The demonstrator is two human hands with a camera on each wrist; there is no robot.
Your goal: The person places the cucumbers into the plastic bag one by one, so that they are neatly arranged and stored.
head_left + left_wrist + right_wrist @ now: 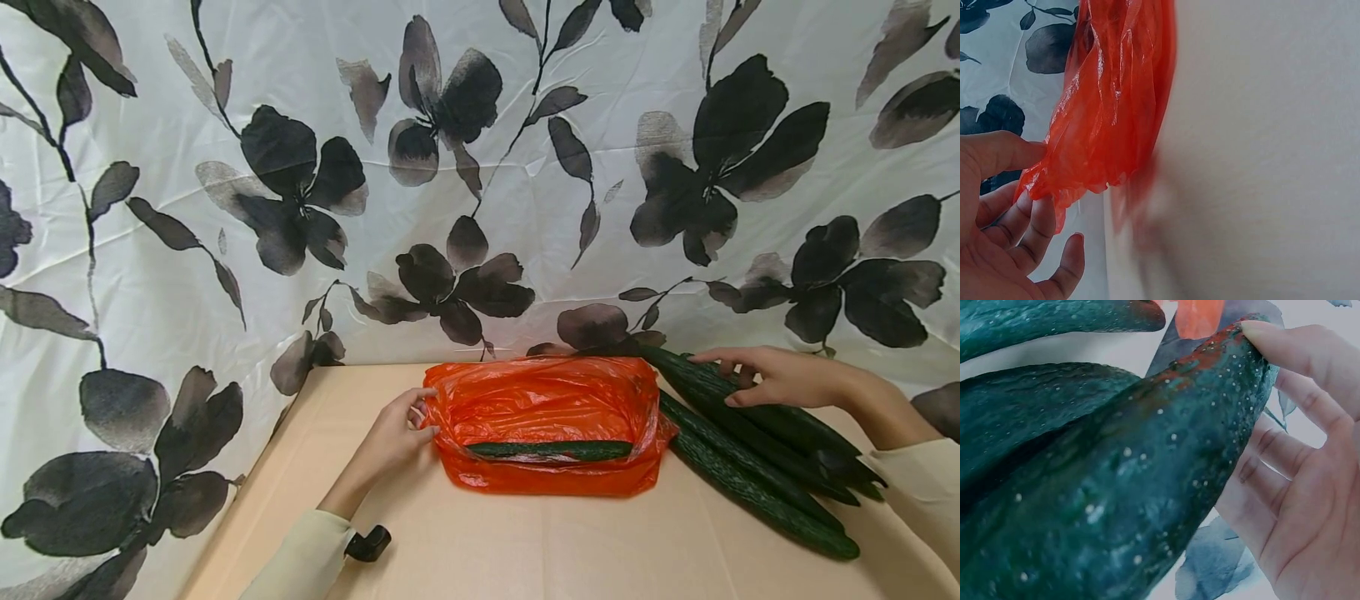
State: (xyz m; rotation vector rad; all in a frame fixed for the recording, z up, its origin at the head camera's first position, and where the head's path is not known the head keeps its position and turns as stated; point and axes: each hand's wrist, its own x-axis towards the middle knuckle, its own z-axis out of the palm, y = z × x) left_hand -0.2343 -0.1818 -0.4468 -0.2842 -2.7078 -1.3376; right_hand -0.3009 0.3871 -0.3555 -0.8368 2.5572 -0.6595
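An orange-red plastic bag (pixel 551 400) lies on the table, its mouth spread toward me, with one cucumber (pixel 551 451) inside along the lower edge. My left hand (pixel 401 429) pinches the bag's left end; in the left wrist view the thumb and fingers hold the crumpled plastic (pixel 1094 137). To the right of the bag several long, dark green cucumbers (pixel 757 492) lie side by side at a slant. My right hand (pixel 795 379) is over the upper one, and in the right wrist view its thumb and fingers grip the tapered end of that bumpy cucumber (pixel 1147 450).
A pale beige cloth covers the table (pixel 525 550). Behind it hangs a white curtain (pixel 577 250) with dark flower prints, close to the bag's far side. A small black device (pixel 368 543) sits at the left sleeve's cuff.
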